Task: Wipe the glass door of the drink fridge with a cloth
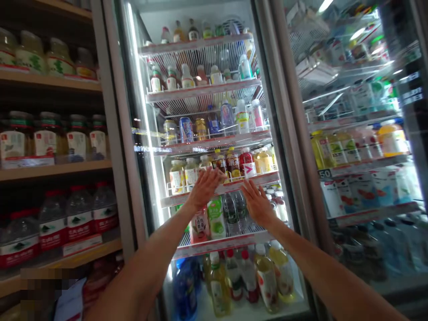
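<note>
Though neither grips anything, the left hand (204, 189) and right hand (258, 204) spread open and apart before the glass-door drinks cooler (124, 133).

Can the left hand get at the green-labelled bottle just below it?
Probably yes: the left hand sits just above the green-labelled bottle, with nothing visibly between them, though I can't tell if glass separates them.

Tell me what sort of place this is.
Probably a convenience store: a lit glass-door drinks cooler full of bottled drinks, beside wooden shelves of jars and bottled water.
</note>
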